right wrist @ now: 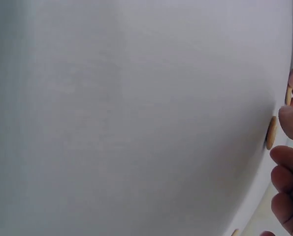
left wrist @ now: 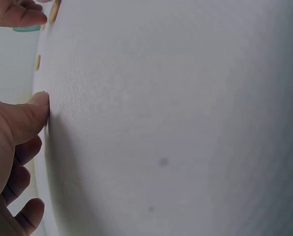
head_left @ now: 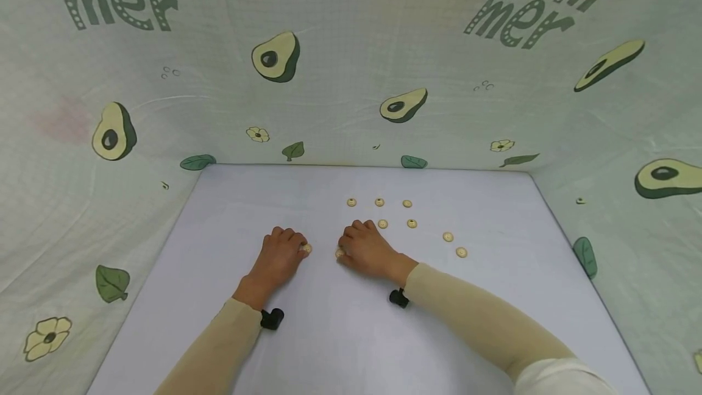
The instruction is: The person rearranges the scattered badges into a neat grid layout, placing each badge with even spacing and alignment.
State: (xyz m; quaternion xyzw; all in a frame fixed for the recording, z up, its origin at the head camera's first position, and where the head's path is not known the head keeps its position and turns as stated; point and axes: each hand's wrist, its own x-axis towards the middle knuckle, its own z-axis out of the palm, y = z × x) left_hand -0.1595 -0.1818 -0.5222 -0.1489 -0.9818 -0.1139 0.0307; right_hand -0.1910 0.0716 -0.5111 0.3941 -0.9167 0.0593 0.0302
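Near the middle of the white tabletop, my left hand pinches a small, round, pale wooden button at its thumb and fingertips. To its right, my right hand has its fingers curled, with another wooden button between thumb and index finger, close to the table. In the right wrist view that button appears edge-on, and the left hand's button shows beyond it. The left wrist view shows my left hand's thumb low at the tabletop, its own button hidden there.
Behind and right of my right hand lie several more buttons, including a back row with one button in its middle and a lone button farthest right. A printed cloth with avocados stands along the table's back and sides.
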